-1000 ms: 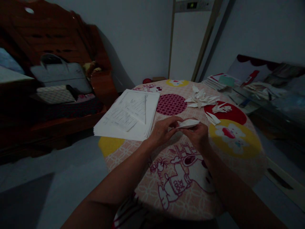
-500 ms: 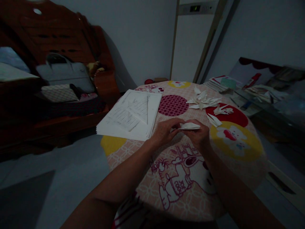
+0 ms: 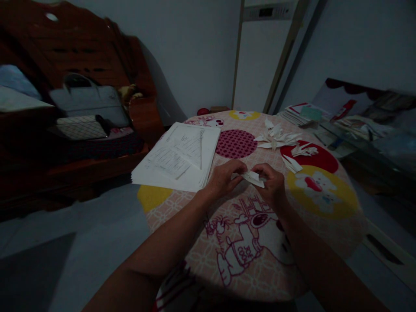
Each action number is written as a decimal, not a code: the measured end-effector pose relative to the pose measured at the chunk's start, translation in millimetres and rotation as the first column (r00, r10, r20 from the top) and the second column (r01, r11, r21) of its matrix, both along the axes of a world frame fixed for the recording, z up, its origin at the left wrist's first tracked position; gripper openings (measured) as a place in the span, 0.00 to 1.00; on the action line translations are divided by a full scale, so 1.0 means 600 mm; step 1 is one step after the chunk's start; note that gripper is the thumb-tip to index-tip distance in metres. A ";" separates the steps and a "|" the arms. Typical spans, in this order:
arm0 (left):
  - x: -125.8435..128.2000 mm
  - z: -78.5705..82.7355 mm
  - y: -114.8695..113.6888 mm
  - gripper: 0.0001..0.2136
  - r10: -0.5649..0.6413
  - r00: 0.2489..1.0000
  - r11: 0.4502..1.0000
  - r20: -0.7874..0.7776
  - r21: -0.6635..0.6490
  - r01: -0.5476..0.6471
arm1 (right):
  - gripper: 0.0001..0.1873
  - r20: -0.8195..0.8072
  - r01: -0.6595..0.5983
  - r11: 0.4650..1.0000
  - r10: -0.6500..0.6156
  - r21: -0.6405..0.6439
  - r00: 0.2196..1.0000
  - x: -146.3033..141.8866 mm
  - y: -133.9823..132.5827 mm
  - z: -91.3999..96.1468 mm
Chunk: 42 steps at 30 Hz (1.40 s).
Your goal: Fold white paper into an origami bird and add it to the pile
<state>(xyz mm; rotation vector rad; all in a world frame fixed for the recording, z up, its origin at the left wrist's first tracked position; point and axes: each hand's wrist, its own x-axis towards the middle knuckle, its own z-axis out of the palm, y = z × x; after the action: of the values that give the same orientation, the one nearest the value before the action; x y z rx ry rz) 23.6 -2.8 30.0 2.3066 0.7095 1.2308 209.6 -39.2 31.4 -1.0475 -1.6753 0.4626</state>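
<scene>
Between my two hands, above the near half of the round table, is a small folded piece of white paper [image 3: 255, 178]. My left hand [image 3: 225, 177] pinches its left end with thumb and fingers. On the other side, my right hand [image 3: 271, 180] has its fingers closed on the right part of the paper. Beyond my right hand lie a pile of folded paper pieces [image 3: 274, 138], a smaller crumpled-looking folded piece [image 3: 304, 150] and a flat folded strip [image 3: 292, 164]. Left of my hands rests a stack of white sheets [image 3: 172, 173] with handwritten, partly folded papers [image 3: 190, 149] on top.
A patterned cloth [image 3: 201, 260] covers the round table. At the right stands a glass-topped surface [image 3: 364, 147] with papers. A wooden bench [image 3: 146, 112] on the left carries a grey bag [image 3: 94, 104]. A tall white cabinet-like unit [image 3: 260, 65] stands behind.
The paper between my hands has turned, its free end now pointing down toward me. My right-hand fingers have shifted their grip slightly. My left hand has barely moved.
</scene>
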 end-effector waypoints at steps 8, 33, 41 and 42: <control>-0.003 -0.006 0.003 0.03 -0.012 0.999 0.999 0.038 0.031 0.011 | 0.09 0.121 0.044 0.994 -0.057 0.101 0.991 0.001 -0.001 0.003; 0.009 -0.011 0.016 0.21 -0.037 0.883 0.469 0.468 -0.772 0.429 | 0.20 -0.398 -0.243 0.872 0.061 -0.425 0.915 -0.013 0.005 -0.003; 0.007 -0.018 0.016 0.20 -0.029 0.841 0.323 0.540 -0.791 0.519 | 0.17 -0.493 -0.331 0.854 0.104 -0.401 0.864 -0.013 -0.001 -0.001; 0.007 -0.018 0.016 0.19 -0.026 0.843 0.323 0.537 -0.794 0.515 | 0.17 -0.496 -0.333 0.853 0.103 -0.401 0.862 -0.013 -0.001 -0.002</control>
<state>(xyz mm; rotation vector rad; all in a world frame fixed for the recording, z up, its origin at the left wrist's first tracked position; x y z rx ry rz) 28.1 6.5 19.3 1.0409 0.5564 0.7639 201.9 -39.6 29.9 -0.9816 -1.2763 1.2350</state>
